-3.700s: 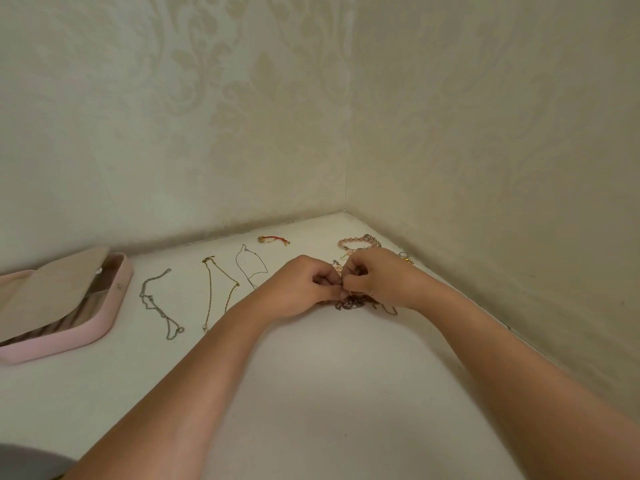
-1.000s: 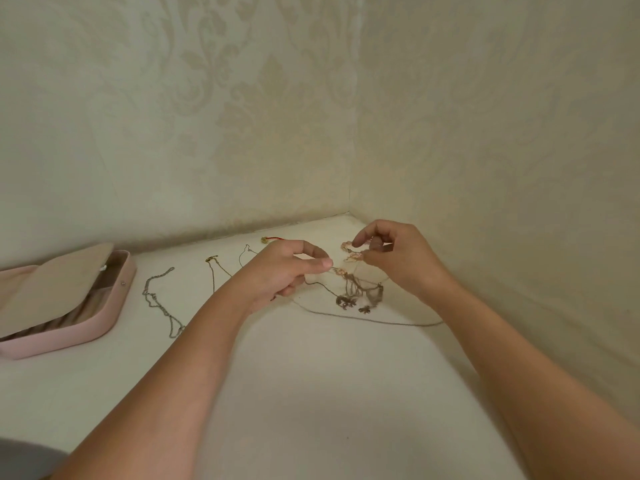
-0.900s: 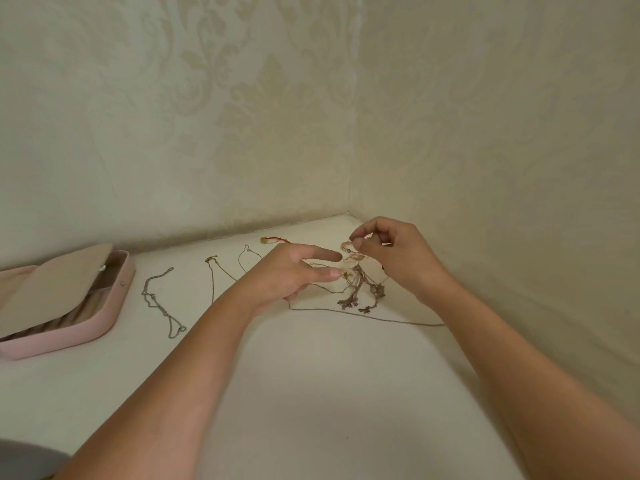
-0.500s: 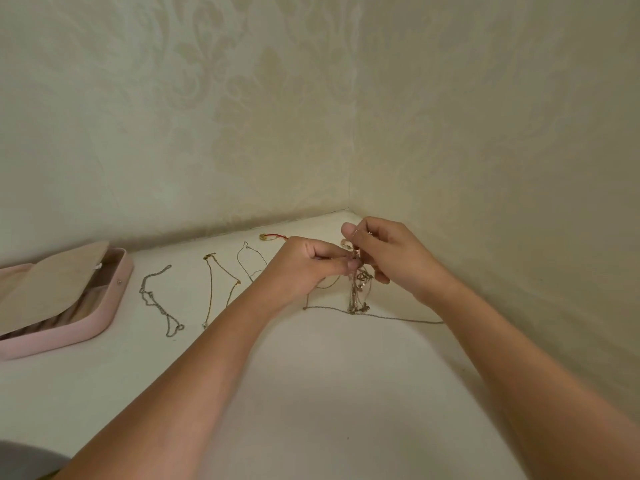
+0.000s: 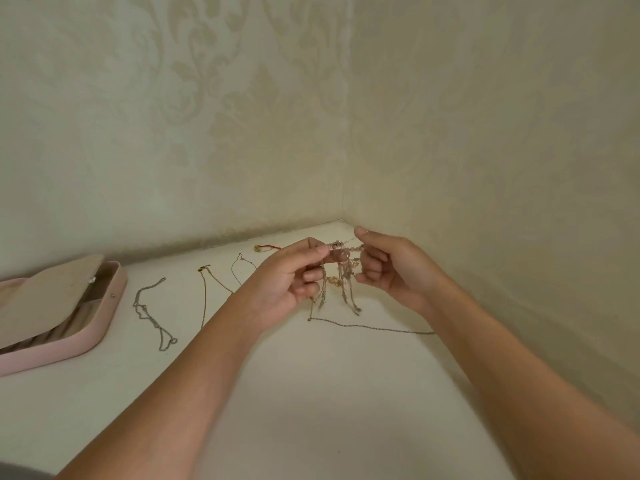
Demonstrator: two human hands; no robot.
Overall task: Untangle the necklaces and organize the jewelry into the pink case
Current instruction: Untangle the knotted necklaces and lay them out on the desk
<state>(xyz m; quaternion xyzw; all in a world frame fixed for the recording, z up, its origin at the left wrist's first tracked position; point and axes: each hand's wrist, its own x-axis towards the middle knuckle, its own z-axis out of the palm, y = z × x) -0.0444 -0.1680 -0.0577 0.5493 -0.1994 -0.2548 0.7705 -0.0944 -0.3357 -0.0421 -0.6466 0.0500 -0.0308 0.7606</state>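
My left hand (image 5: 291, 278) and right hand (image 5: 391, 268) are each pinched on the tangled necklaces (image 5: 341, 271), holding the knot up above the white worktop (image 5: 311, 393) near the corner. One loose chain (image 5: 370, 327) trails down onto the surface below. To the left lie a gold chain (image 5: 205, 292) and a silver chain (image 5: 152, 317); farther left, the pink case (image 5: 104, 320) sits open.
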